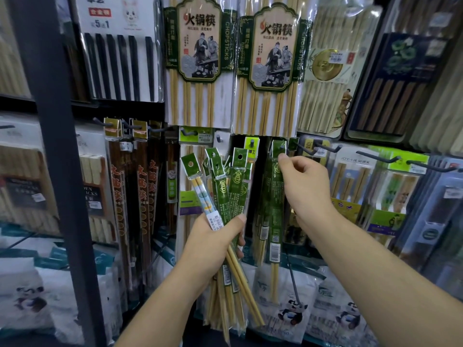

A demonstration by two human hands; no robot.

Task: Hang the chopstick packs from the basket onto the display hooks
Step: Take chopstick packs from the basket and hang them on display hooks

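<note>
Gripping in the left hand (215,237) a fanned bundle of chopstick packs (226,186), fingers curled tight round its middle; green header cards up, bare bamboo ends down, the lowest tips lost against panda-printed bags (290,314) below; too much overlap for a count of the packs.

Pinching with the right hand (304,186), thumb and forefinger closed on the header of one green pack (275,214), raised to a display hook (282,148); only a dark speck of hook showing at the header hole; cannot tell whether threaded fully or just caught on the tip; hanging upright just in front of more green packs, mostly hidden behind.

Above, two large hot-pot chopstick packs (198,58), tops cut off by the frame; to the right, grey hooks (378,157) jutting forward; to the left, a dark upright post (57,159) masking part of the shelving, brown packs (142,186) hanging beside; small label print too blurred to read.
</note>
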